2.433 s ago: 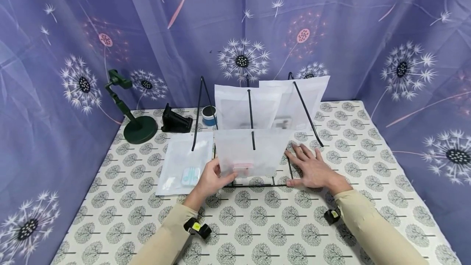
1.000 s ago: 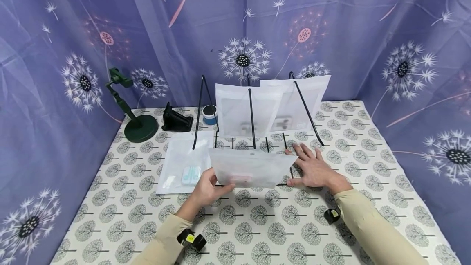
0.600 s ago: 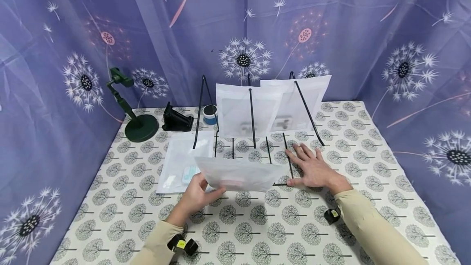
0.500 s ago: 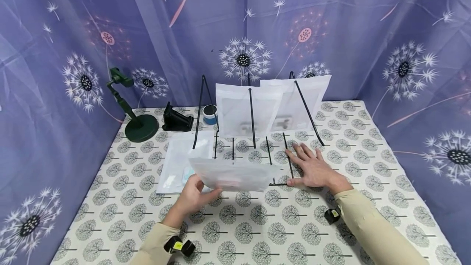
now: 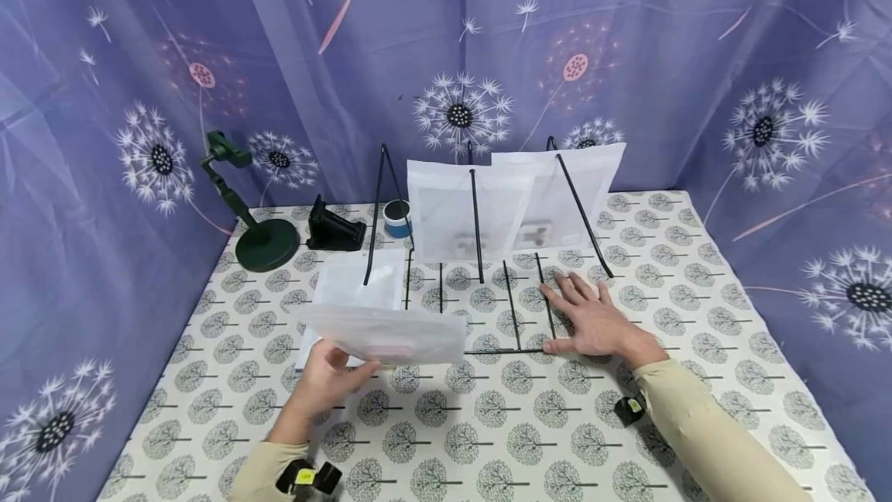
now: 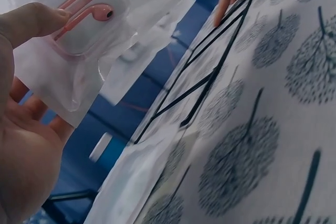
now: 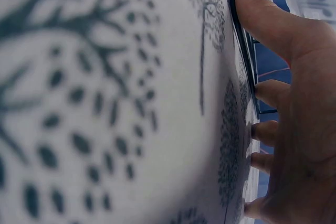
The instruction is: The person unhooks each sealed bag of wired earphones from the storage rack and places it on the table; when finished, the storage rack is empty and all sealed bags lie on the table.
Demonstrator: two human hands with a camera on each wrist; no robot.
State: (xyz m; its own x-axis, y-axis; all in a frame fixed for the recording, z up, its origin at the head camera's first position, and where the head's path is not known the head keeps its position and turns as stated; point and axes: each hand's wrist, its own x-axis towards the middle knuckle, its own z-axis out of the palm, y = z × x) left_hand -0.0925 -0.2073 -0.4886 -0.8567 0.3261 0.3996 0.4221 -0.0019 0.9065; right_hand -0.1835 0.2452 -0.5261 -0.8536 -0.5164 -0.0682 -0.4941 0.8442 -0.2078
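My left hand (image 5: pixel 322 382) pinches a translucent white zip bag (image 5: pixel 425 338) by its left edge, thumb on the front. Inside the bag, the left wrist view shows pink earphones (image 6: pixel 84 9) in a clear-white case. The bag is held tilted, overlapping another flat bag (image 5: pixel 357 279) that lies on the table and hiding its lower part. My right hand (image 5: pixel 591 324) rests with fingers spread at the right side of a black wire rack (image 5: pixel 491 351), thumb at its front corner. Two similar bags, a left one (image 5: pixel 446 204) and a right one (image 5: pixel 581 184), hang on the rack.
A dark green stand (image 5: pixel 267 245), a black holder (image 5: pixel 334 227) and a blue-and-white tub (image 5: pixel 396 225) stand at the back left. The tablecloth (image 5: pixel 523 440) has a tree print. A purple curtain (image 5: pixel 362 99) encloses the back and sides.
My left hand has drawn the bag with the pink earphones off the rack's front, tilted it and carried it left over the flat bag. The right hand has stayed in place.
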